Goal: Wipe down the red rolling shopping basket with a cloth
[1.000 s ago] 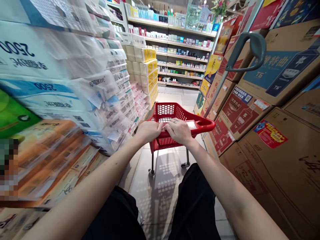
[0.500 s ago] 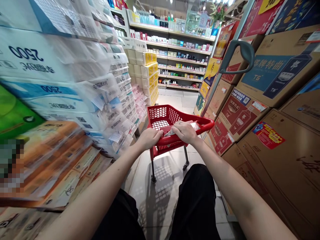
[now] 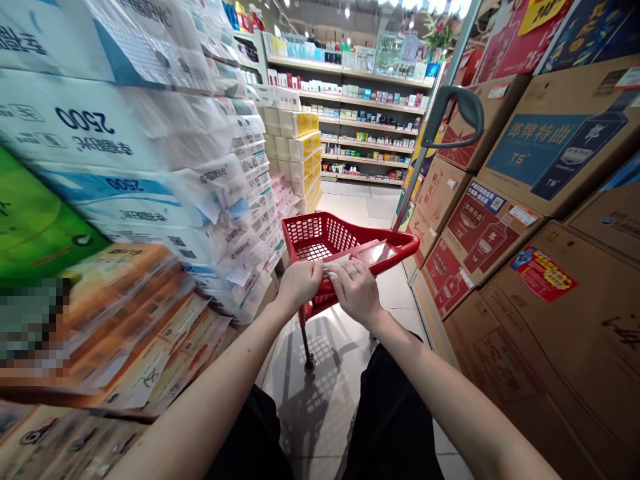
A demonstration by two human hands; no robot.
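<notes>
A small red plastic shopping cart (image 3: 320, 235) stands on the tiled aisle floor just ahead of me, its basket holding nothing that shows. My left hand (image 3: 299, 283) is wrapped round the near end of the cart's red handle bar (image 3: 395, 250). My right hand (image 3: 354, 291) grips the same bar right beside it, the two hands touching, a ring on one finger. The bar carries a flat label panel to the right of my hands. My black trousers fill the bottom of the view.
Stacked packs of toilet paper and tissue (image 3: 150, 173) wall the left side. Brown cardboard cartons (image 3: 545, 220) are piled on the right, with a grey trolley handle (image 3: 457, 117) leaning against them. Stocked shelves (image 3: 360, 107) close the aisle's far end.
The cart has swung to the left and sits closer to the tissue stack. Both hands stayed on the handle, and my right hand slid left against the left one.
</notes>
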